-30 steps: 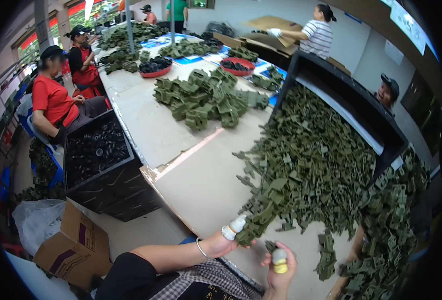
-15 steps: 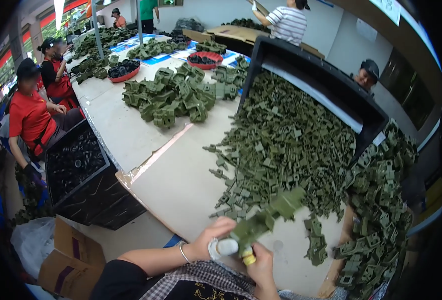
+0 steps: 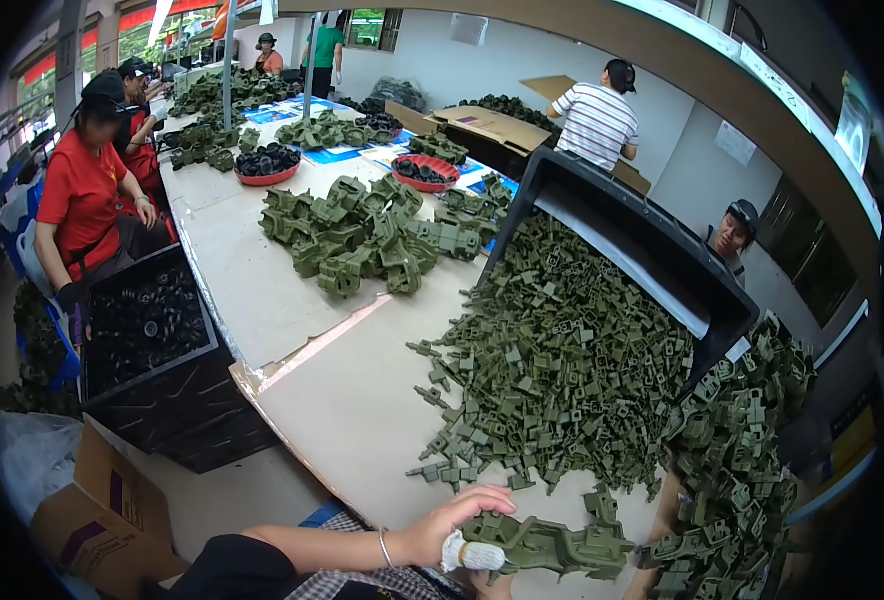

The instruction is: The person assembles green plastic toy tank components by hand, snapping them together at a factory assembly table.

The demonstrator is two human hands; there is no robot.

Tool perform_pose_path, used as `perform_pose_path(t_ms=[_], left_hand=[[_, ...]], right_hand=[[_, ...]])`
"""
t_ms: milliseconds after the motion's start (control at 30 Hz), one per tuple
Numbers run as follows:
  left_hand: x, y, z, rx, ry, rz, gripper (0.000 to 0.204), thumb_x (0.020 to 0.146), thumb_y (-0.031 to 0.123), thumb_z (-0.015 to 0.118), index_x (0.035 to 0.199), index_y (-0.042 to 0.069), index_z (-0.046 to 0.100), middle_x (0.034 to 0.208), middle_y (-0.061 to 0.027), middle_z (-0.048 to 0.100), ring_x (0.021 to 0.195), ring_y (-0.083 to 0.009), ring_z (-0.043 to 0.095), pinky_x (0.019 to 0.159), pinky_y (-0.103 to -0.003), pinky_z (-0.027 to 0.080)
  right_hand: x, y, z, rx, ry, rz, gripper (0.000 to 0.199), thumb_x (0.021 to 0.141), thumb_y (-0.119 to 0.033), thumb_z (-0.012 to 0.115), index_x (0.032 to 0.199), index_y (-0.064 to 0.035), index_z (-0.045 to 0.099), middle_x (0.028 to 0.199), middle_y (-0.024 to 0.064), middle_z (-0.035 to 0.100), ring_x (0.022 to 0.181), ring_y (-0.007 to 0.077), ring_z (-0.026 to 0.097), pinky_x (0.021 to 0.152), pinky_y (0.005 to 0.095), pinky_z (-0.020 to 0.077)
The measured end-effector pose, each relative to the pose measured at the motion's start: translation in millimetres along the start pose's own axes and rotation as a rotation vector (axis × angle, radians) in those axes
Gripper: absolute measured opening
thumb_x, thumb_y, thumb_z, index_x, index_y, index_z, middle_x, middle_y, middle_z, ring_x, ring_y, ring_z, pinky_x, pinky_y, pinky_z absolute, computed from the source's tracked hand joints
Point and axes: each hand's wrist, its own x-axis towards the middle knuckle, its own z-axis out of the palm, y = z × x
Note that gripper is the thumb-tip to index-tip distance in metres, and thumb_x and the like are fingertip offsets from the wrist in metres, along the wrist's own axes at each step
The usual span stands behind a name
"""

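Observation:
My left hand, with a white covering on its thumb, grips an olive-green moulded plastic part low over the near table edge. The thumb lies along the part's left end, and the fingers reach over its far side. Only a sliver of my right hand shows under the part; its fingers are hidden. Another green part overlaps the held one at the right in the picture, and where one ends I cannot tell. Beyond my hands a large heap of small green plastic pieces spreads over the table.
A tipped black crate stands behind the heap. Larger green parts are piled mid-table; more lie at right. Left are a black bin and a cardboard box. Red trays hold black pieces. Co-workers sit along the left side.
The view has tilted up, so the scene sits lower. The held part, blurred and slanting up before, is now lower and nearly level. My right hand has gone mostly out of sight beneath it.

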Motion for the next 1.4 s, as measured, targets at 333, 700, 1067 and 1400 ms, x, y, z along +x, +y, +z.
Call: perform_pose_path(t_ms=[333,700,1067,1400], left_hand=[[6.2,-4.9,0.4,-0.289,-0.074,-0.219,0.061,0.073,0.02,0.069,0.122,0.001,0.039,0.125,-0.0124,0.042,0.122,-0.0244,0.036,0.102,-0.036,0.027],[-7.2,-11.9,24.3,-0.321,0.021,-0.082,0.061,0.072,0.015,0.069,0.121,0.004,0.035,0.13,-0.0135,0.039,0.129,-0.0311,0.025,0.105,-0.04,0.021],[-37.4,-48.7,-29.1,-0.88,0.168,-0.924,0.064,0.077,0.042,0.06,0.125,0.009,0.034,0.114,-0.0135,0.047,0.088,-0.0281,0.059,0.076,-0.041,0.051],[-36.7,-40.2,-40.1,-0.997,0.138,-0.691,0.086,0.074,0.059,0.055,0.135,0.008,0.023,0.121,-0.0183,0.044,0.101,-0.0319,0.052,0.086,-0.049,0.044]], right_hand=[[1.7,6.6,4.5,-0.008,0.101,-0.068,0.037,0.074,-0.017,0.063,0.106,-0.0021,0.054,0.103,0.0095,0.058,0.093,0.0202,0.056,0.08,0.0334,0.0436],[-3.3,8.0,9.5,0.004,0.224,-0.04,0.039,0.073,-0.018,0.063,0.107,-0.0022,0.053,0.105,0.01,0.057,0.095,0.0201,0.056,0.081,0.0342,0.0433],[17.5,-32.1,-47.3,-0.338,-0.599,0.166,0.031,0.076,-0.018,0.062,0.102,-0.0022,0.055,0.096,0.0191,0.058,0.087,0.034,0.056,0.076,0.0377,0.0465],[-44.0,13.6,-158.1,-1.131,0.408,0.484,0.067,0.065,-0.01,0.07,0.124,-0.0004,0.039,0.108,0.0192,0.049,0.102,0.0375,0.045,0.09,0.0392,0.0373]])
